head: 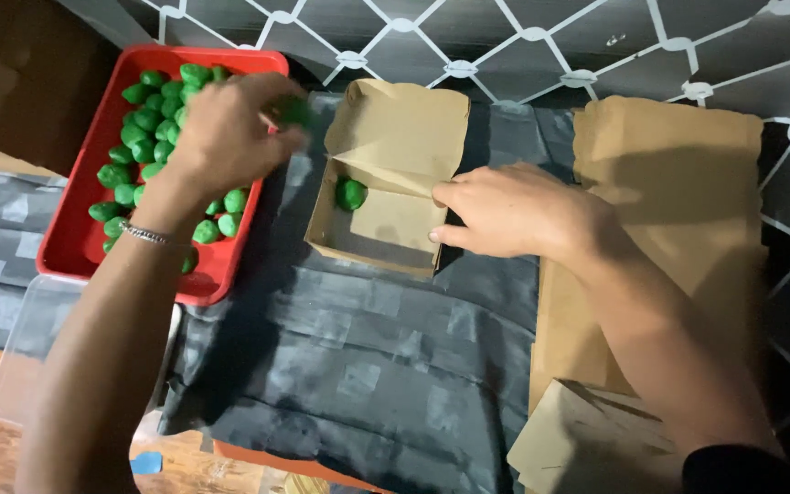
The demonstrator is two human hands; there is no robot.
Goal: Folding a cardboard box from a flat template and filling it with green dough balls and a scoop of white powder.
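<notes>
One green piece point(351, 193) lies in our cardboard box point(386, 245); our left hand point(230, 128) pinches another green lump point(293, 112) beside the full red tray point(80, 240), right hand point(505, 210) spread steadying the box.

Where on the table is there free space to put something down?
Bare grey cloth lies in front of the open brown box, between the red tray and the flat cardboard stack. The tray is crowded with green pieces; both hands work near the box.

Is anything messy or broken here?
Nothing looks spilled or broken. The green pieces sit inside the red tray, one green piece lies in the open cardboard box, and flat cardboard sheets lie stacked beside it.
</notes>
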